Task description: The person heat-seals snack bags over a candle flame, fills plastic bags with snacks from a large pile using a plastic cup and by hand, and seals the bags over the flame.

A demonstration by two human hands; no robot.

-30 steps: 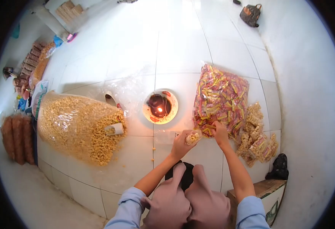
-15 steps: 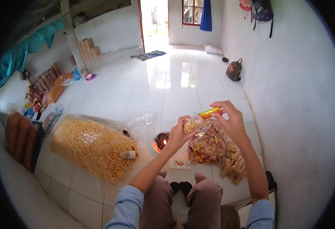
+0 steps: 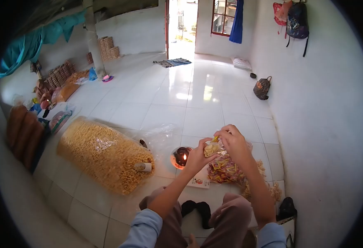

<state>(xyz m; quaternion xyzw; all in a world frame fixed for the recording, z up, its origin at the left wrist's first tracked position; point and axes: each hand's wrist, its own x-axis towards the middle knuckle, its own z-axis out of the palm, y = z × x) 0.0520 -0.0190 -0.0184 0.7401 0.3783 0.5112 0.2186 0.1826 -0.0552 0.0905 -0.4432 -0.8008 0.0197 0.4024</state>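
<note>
My left hand (image 3: 198, 156) is closed around a small clear plastic bag of pale yellow snack pieces (image 3: 211, 150). The fingers of my right hand (image 3: 233, 140) are pinched at the mouth of that bag, on a small yellow packet (image 3: 215, 139) that is mostly hidden by them. Below my hands lies a big clear bag of red and yellow wrapped packets (image 3: 224, 168). To the left of my left hand, a small flame burns on a dark lamp in a round dish (image 3: 175, 161). A white printed box (image 3: 200, 183) lies just in front of my knees.
A large clear sack of golden snack pieces (image 3: 99, 151) lies at left, with a white scoop (image 3: 143, 167) at its mouth. Filled small bags (image 3: 275, 191) lie at right beside my arm. Stacked packs (image 3: 59, 75) stand by the far left wall; a backpack (image 3: 262, 88) leans at right.
My right hand has brought the yellow packet left and down to the mouth of the small bag. The view has shifted, and my knees are further apart.
</note>
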